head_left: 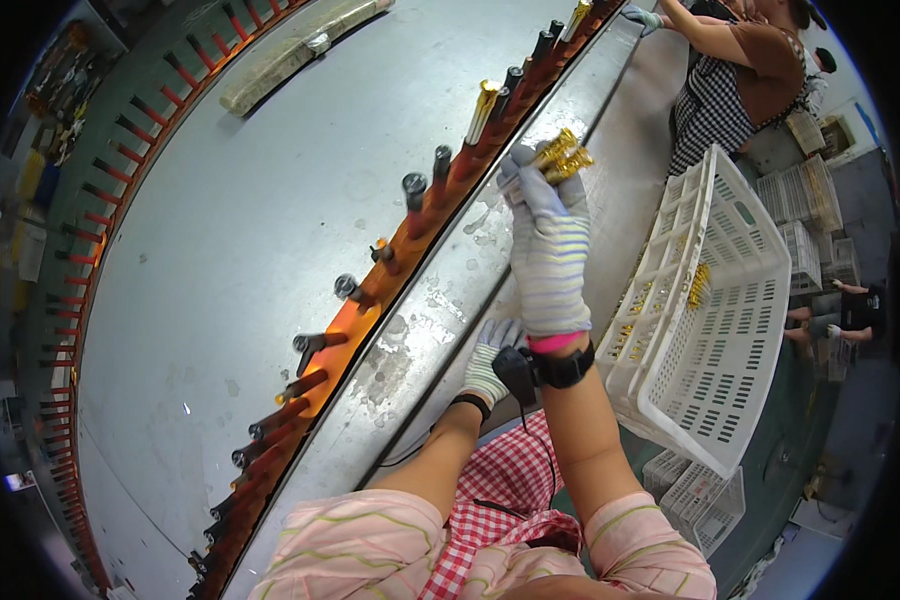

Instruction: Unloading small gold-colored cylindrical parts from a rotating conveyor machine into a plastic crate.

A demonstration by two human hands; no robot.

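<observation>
The right hand [552,225] has its fingers [526,165] closed on some gold pieces [568,158], which jut out beyond them above the metal surface [450,275]. The left hand [492,360] is by the near edge, fingers too obscured to tell.

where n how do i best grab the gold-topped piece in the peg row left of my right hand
Probably by the pale shaft just below its gold top, from your near side: the slim gold-topped piece stands exposed there, while dark-tipped pegs crowd its right.
</observation>
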